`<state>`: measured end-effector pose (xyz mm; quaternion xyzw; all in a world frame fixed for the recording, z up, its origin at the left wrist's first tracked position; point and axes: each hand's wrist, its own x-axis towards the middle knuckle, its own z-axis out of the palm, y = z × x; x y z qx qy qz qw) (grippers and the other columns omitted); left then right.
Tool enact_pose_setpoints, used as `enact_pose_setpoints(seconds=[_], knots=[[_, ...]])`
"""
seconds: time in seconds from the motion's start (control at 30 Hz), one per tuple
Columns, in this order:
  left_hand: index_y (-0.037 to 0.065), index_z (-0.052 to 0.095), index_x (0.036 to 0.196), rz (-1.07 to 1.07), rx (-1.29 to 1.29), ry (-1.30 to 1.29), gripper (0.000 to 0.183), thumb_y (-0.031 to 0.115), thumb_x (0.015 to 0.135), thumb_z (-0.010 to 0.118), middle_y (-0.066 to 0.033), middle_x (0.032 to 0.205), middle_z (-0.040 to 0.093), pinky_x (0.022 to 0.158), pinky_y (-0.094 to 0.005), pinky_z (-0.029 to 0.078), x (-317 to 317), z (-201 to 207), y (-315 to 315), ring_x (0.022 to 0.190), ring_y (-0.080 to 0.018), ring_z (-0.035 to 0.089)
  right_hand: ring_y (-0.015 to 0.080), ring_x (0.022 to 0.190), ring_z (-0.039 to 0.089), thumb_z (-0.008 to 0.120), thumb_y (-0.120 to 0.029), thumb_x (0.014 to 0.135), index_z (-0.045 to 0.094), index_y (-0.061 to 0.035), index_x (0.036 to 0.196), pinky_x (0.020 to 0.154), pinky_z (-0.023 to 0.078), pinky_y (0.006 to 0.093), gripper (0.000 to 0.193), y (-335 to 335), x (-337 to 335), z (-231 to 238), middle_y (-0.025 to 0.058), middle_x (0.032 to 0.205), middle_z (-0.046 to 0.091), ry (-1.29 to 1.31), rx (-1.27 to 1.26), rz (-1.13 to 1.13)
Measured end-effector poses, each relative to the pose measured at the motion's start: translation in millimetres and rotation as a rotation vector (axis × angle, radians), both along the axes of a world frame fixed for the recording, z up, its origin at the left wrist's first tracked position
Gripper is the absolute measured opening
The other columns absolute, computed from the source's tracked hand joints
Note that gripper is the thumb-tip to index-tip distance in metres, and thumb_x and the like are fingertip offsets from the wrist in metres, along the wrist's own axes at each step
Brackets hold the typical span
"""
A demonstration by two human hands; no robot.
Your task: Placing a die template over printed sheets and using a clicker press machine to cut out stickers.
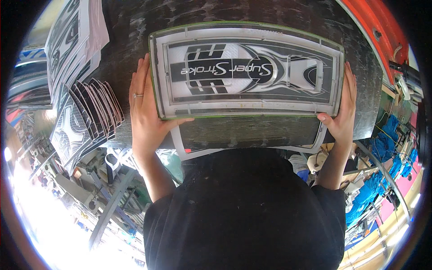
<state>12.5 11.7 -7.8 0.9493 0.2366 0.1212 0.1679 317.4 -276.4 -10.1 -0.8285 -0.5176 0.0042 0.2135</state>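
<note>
At far left, on the dark scuffed worktable (135, 27), two stacks of printed sheets sit: a tall pile of black-and-white decal sheets (74, 40) cut off by the rim of the view, and below it a fanned stack of smaller curved cut-outs (90, 114), whose patterns are too bent by the lens to make out. Just right of these, your left hand (145, 112) lies flat along the left edge of the printed panel (247, 72), fingers extended and close together, a ring on one finger, the thumb hooked over the panel's lower left corner. That panel is a wide rectangular sheet with a thin green rim, glossy, printed in black, grey and white bands; it lies in the middle of the table, held between both hands. Beneath its lower edge a second white-bordered sheet (198, 150) shows, mostly hidden by the panel and by your dark shirt. Your right hand (343, 110) grips the panel's right edge, thumb on the lower right corner, fingers straight along the side. Beyond it, an orange curved surface (382, 27) is cut off at the frame.
</note>
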Motion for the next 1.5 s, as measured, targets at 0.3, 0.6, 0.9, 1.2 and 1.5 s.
enact_pose_setpoints(seconds=[0.3,0.6,0.9,1.2,1.5], knots=[[-0.005,0.042,0.14,0.012,-0.024,0.002,0.115,0.048,0.048,0.087,-0.0232,0.149,0.037,0.113,-0.0552,0.028,5.7,5.7,-2.9,0.14,-0.039,0.034,0.043,0.14,0.033,0.054,-0.088,0.064,0.041,0.0081,0.139,0.114,0.02,0.0568,0.123,-1.8,2.0,0.1,0.027,0.147,0.038,0.009,-0.019,0.016],[-0.007,0.04,0.14,0.007,-0.006,0.028,0.114,0.049,0.052,0.087,-0.0254,0.149,0.036,0.11,-0.057,0.032,5.7,5.6,-3.4,0.137,-0.0406,0.038,0.0428,0.141,0.031,0.069,-0.084,0.049,0.038,0.0069,0.143,0.115,0.018,0.0579,0.134,-3.4,3.8,-2.6,0.027,0.15,0.035,-0.016,-0.046,0.035],[-0.008,0.04,0.139,0.03,-0.005,0.008,0.112,0.056,0.058,0.082,-0.0284,0.148,0.035,0.109,-0.0568,0.033,1.0,0.7,-5.5,0.136,-0.0423,0.039,0.0415,0.142,0.029,0.068,-0.087,0.047,0.037,0.0055,0.144,0.116,0.017,0.0576,0.137,-4.7,0.5,2.1,0.0249,0.151,0.034,0.014,-0.07,0.013],[-0.006,0.039,0.142,0.041,0.022,0.049,0.115,0.059,0.056,0.079,-0.0226,0.151,0.035,0.111,-0.0552,0.031,1.9,3.0,-9.6,0.138,-0.0381,0.037,0.0413,0.141,0.03,0.069,-0.085,0.048,0.036,0.0053,0.144,0.116,0.016,0.0578,0.135,-7.4,3.4,-2.0,0.0254,0.15,0.034,0.014,-0.044,0.019],[-0.008,0.022,0.148,-0.016,-0.075,0.037,0.125,0.039,0.053,0.088,-0.0257,0.156,0.02,0.118,-0.0514,0.019,-2.2,16.5,4.0,0.146,-0.0401,0.018,0.0373,0.139,0.036,0.045,-0.082,0.077,0.042,0.0066,0.14,0.115,0.021,0.0506,0.108,6.5,3.7,10.6,0.024,0.147,0.04,0.227,0.157,-0.042]])
